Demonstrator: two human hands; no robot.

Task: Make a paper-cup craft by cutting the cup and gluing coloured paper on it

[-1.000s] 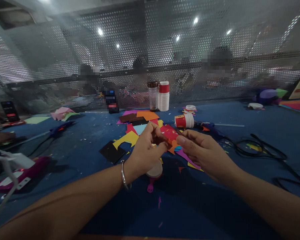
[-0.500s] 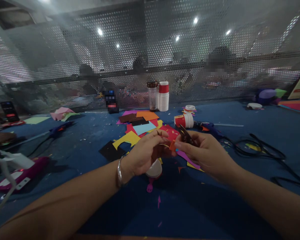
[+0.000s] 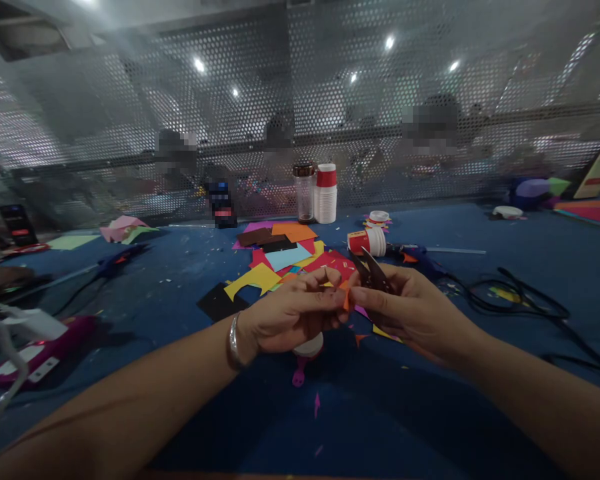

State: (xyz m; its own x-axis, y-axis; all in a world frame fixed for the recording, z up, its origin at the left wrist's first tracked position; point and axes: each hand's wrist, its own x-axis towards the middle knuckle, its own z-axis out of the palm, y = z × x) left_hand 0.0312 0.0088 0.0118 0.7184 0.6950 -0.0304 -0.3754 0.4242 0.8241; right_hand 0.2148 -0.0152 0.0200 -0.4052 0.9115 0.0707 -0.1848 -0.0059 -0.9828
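Note:
My left hand (image 3: 295, 310), with a silver bracelet at its wrist, is closed, thumb and fingertips pinching a small orange paper piece (image 3: 347, 297). Against the other side of that piece press the thumb and fingertip of my right hand (image 3: 413, 307). Dark scissors (image 3: 374, 272) are held within the right hand, blades pointing up and away, slightly apart. Below the left hand, partly hidden by it, a white round cup or lid (image 3: 310, 345) sits on the table. A purple paper cutout (image 3: 299, 377) sticks out from under it towards me.
Coloured paper sheets (image 3: 290, 257) are heaped beyond my hands. Paper cups (image 3: 373, 242) lie on their side; a cup stack (image 3: 326, 193) and a clear bottle (image 3: 304, 193) stand behind. Glue guns (image 3: 420, 257) lie to both sides, and a black cable (image 3: 525, 300) coils at the right.
My left hand has moved slightly right and closed on the orange paper piece, which my right fingers held before. The scissor blades now show more clearly.

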